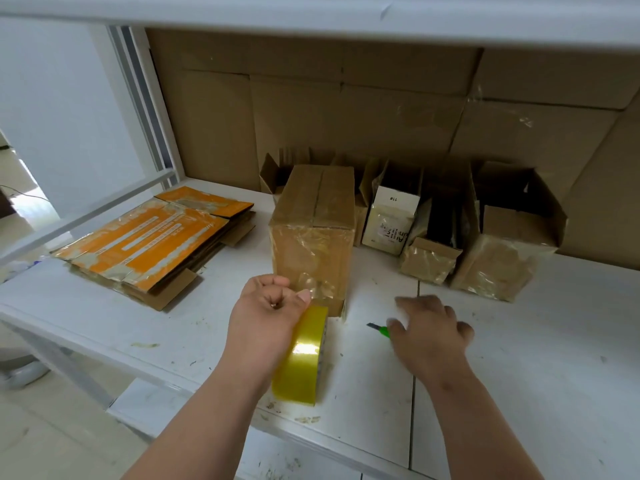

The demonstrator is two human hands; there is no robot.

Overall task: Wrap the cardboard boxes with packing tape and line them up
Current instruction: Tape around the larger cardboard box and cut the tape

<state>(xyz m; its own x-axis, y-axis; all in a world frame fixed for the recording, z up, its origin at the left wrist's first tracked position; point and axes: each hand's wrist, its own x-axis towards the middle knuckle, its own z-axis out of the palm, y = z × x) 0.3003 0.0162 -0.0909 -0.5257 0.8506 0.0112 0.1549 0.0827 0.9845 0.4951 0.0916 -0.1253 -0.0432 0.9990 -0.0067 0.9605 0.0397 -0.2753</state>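
Observation:
A tall cardboard box (311, 237) stands upright on the white table (519, 358), with clear tape over its front and top seam. My left hand (266, 317) grips a roll of yellowish packing tape (304, 358) that stands on edge just in front of the box. Its thumb lies at the top of the roll, next to the box's lower front. My right hand (429, 330) is blurred, fingers spread, over a green cutter knife (379, 329) lying on the table. Only the knife's blade end shows, and I cannot tell whether the hand touches it.
A stack of flattened orange-printed cartons (149, 244) lies at the left. Behind the box, open small cardboard boxes (502, 258) and a white package (394, 216) stand along large cardboard sheets (346, 109). A white shelf (311, 15) hangs overhead. The table's front edge is near my arms.

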